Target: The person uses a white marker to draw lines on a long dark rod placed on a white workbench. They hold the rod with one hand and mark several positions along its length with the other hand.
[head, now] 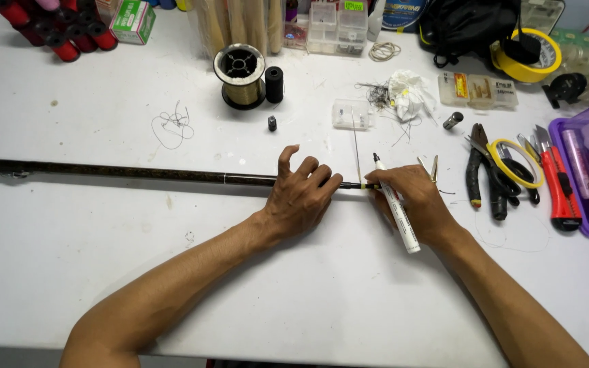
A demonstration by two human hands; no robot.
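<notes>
At the bench's far left corner lie red spools [56,27] beside a small green box [133,20]; a long dark rod [117,171] runs from the left edge across the white bench [69,259] toward its middle; behind it lies a loose tangle of thin line [172,127], then a reel of gold line [240,73] just beside a black spool [274,84]. The left hand [301,197] rests on the rod, fingers spread and curled over it, pressing it down rather than gripping around it; the right hand [414,201] meets the rod's end just beside it, fingers pinched narrow on a white marker [395,204] whose dark tip points away toward the far edge. Further right lie black pliers [480,170], a yellow ring [516,162] and a red cutter [559,187]; a purple tray [570,204] sits at the right edge.
</notes>
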